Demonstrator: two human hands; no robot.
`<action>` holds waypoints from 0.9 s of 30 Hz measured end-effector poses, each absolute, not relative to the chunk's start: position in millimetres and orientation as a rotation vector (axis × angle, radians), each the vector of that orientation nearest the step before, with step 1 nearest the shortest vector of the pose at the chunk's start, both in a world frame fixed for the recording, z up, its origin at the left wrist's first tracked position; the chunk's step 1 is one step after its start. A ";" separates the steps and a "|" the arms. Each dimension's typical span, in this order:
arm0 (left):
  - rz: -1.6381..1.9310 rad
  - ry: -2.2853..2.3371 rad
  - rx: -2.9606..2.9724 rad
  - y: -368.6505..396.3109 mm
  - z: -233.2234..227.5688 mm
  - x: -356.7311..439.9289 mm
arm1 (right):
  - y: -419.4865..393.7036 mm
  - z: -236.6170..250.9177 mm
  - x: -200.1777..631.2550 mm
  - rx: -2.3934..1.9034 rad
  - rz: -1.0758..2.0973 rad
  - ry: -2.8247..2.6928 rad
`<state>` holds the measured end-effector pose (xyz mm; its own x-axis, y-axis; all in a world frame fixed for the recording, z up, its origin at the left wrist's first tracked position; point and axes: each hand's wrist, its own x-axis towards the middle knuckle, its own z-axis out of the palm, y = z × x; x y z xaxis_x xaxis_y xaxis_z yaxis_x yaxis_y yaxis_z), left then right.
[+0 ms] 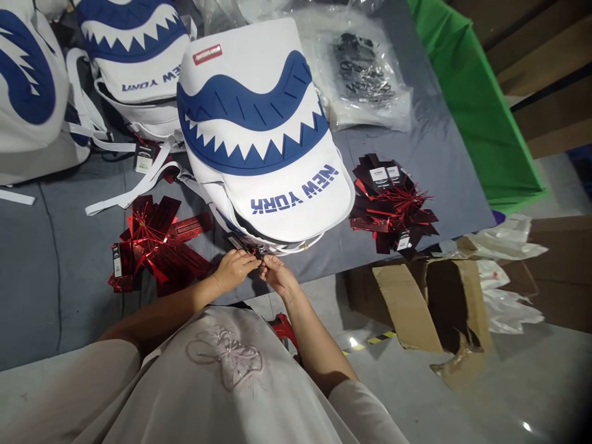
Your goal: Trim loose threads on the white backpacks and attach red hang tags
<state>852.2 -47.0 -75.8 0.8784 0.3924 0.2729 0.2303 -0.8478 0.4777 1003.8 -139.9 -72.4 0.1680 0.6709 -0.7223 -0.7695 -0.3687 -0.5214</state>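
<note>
A white backpack (268, 123) with a blue shark-mouth design and "NEW YORK" lettering lies on the grey table (46, 259) in front of me. My left hand (234, 268) and my right hand (277, 274) meet at its near edge. Both pinch a small dark hang tag with a red string (252, 251) close to the bag's zipper. A pile of red and black hang tags (152, 246) sits just left of my left hand. A second pile of tags (393, 203) lies to the right of the bag.
Two more white and blue backpacks (134, 49) (28, 80) lie at the back left, with loose white straps. Clear plastic bags (365, 80) sit at the back. A green cloth (476, 105) hangs at the right. An open cardboard box (430, 308) stands on the floor.
</note>
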 end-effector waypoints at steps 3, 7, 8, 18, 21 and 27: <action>0.393 0.630 2.285 -48.1 -76.4 856.4 | -139.6 -69.0 1004.6 -1.201 1.545 0.072; 0.276 0.839 1.984 -52.7 -71.4 857.4 | -137.6 -68.8 1000.6 -1.220 1.520 0.025; 0.258 0.880 1.952 -53.8 -70.2 856.6 | -137.0 -69.7 998.4 -1.235 1.497 0.019; 0.104 0.959 1.948 -52.4 -64.0 856.5 | -130.7 -87.2 975.3 -1.491 1.156 -0.031; 0.046 0.976 1.965 -51.2 -61.1 859.6 | -131.0 -91.8 975.5 -1.542 1.122 -0.060; 0.004 1.040 1.887 -56.9 -60.8 865.8 | -136.9 -90.9 980.2 -1.589 1.076 -0.224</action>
<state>865.8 -56.9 -60.8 0.6387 0.6571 -0.4003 0.6542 -0.1899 0.7321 980.2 -136.9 -90.9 0.5624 0.6496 -0.5116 -0.3918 -0.3354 -0.8567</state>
